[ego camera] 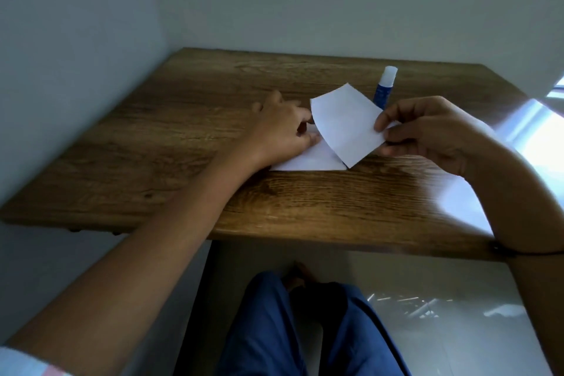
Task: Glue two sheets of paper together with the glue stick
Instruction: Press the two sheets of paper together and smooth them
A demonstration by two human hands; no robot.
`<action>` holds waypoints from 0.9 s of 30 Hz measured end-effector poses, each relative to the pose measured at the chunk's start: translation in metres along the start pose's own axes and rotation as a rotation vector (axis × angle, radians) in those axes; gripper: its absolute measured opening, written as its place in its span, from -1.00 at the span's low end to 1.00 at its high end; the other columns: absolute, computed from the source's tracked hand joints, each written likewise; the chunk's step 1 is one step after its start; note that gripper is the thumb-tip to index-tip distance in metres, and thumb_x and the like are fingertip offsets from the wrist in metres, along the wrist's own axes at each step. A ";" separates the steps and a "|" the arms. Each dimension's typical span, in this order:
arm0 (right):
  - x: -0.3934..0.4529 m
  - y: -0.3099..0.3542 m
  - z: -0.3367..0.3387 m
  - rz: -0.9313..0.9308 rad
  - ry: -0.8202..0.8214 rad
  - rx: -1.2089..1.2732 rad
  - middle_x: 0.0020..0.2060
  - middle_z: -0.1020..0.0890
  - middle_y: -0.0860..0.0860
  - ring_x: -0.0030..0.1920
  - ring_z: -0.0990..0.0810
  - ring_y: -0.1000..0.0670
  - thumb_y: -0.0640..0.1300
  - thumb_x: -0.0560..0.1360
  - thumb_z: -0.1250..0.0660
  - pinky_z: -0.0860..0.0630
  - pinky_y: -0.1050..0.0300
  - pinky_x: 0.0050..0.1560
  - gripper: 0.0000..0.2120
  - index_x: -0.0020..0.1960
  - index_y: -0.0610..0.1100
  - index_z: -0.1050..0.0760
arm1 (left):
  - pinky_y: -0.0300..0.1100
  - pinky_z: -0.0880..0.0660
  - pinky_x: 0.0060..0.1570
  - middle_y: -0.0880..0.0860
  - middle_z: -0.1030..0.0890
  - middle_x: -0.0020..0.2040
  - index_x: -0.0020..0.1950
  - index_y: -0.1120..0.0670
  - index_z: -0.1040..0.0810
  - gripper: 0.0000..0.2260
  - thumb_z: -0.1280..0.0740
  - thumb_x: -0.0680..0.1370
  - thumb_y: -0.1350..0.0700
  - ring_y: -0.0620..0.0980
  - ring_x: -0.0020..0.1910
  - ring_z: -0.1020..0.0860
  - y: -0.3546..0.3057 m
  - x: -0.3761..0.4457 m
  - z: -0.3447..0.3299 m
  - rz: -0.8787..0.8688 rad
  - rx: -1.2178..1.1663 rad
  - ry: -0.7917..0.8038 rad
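Two sheets of white paper sit near the middle of a wooden table [152, 143] that is pushed into a corner of pale walls. At the left, the left hand [279, 131] lies palm down on the lower sheet [311, 160], which is flat on the wood; its fingers are loosely curled, pressing the sheet down rather than gripping it, and the hand covers the sheet's left part. The upper sheet [345, 125] is lifted and tilted, with its lowest corner touching or almost touching the lower sheet's near right edge, and it overlaps that sheet's right end. The right hand [433, 134] pinches the upper sheet's right edge between thumb and fingertips, the other fingers curled in behind. Just behind the upper sheet, between the two hands but nearer the right one, the glue stick [385, 85] stands upright on the table, blue body with a white cap on, its base hidden by the paper. Farther right, bright glare washes over the table's right edge. A thin dark band circles the right wrist. Below the table, blue trousers [274, 330] are visible.
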State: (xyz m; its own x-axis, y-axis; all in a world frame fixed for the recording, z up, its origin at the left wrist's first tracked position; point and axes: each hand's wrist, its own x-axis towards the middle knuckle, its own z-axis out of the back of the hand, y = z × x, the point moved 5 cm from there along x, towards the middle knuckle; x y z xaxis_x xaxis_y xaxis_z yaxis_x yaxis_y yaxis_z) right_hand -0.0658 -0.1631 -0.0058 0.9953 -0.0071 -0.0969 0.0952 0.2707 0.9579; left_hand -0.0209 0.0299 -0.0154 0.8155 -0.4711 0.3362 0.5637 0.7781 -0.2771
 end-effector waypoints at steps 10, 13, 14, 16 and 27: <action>-0.005 0.010 -0.024 0.130 0.074 0.145 -0.18 -0.60 -0.07 -0.33 -0.65 0.01 -0.36 0.43 -0.31 -0.59 0.26 -0.34 -0.88 -0.22 -0.22 -0.57 | 0.07 -0.50 0.12 -0.04 -0.65 -0.23 -0.28 0.03 -0.60 -0.79 -0.27 0.51 0.04 -0.02 -0.15 -0.61 0.019 -0.013 0.024 0.387 -0.911 -0.154; -0.010 0.013 -0.034 0.150 0.164 0.156 -0.32 -0.66 -0.01 -0.39 -0.63 0.01 -0.20 0.42 -0.34 -0.59 0.25 -0.37 -0.93 -0.20 -0.20 -0.57 | -0.01 -0.53 0.07 -0.04 -0.62 -0.24 -0.26 0.07 -0.57 -0.84 -0.28 0.50 0.19 -0.07 -0.19 -0.58 0.024 -0.013 0.027 0.407 -0.894 -0.165; -0.012 0.014 -0.038 0.155 0.195 0.165 -0.33 -0.66 -0.01 -0.39 -0.63 0.00 -0.14 0.40 -0.33 -0.59 0.24 -0.37 -0.89 -0.18 -0.19 -0.57 | -0.09 -0.54 0.00 -0.04 -0.62 -0.25 -0.26 0.07 -0.57 -0.84 -0.28 0.50 0.22 -0.11 -0.23 -0.58 0.026 -0.013 0.027 0.420 -0.902 -0.157; -0.013 0.015 -0.042 0.160 0.214 0.189 -0.28 -0.64 -0.02 -0.33 -0.63 -0.01 -0.05 0.38 -0.31 -0.61 0.20 -0.36 -0.83 -0.13 -0.14 -0.57 | -0.27 -0.51 -0.22 -0.04 -0.60 -0.25 -0.23 0.05 -0.56 -0.84 -0.28 0.49 0.26 -0.16 -0.28 -0.56 0.027 -0.014 0.027 0.427 -0.900 -0.101; -0.004 0.006 -0.054 0.100 0.109 0.032 -0.21 -0.57 -0.06 -0.39 -0.47 0.04 -0.34 0.44 -0.31 -0.48 0.34 -0.46 -0.80 -0.02 -0.11 -0.58 | -0.35 -0.39 -0.30 -0.07 -0.56 -0.22 -0.07 0.05 -0.55 -0.85 -0.28 0.47 0.26 -0.20 -0.21 -0.52 0.041 -0.019 0.033 0.383 -0.514 -0.071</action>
State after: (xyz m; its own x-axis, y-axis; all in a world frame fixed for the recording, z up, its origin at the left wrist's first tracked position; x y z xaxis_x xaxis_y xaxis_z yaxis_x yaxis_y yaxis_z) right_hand -0.0707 -0.1099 -0.0142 0.9920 0.1233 -0.0276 -0.0021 0.2345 0.9721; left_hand -0.0178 0.0847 -0.0037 0.9707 -0.1570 0.1819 0.2397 0.5788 -0.7795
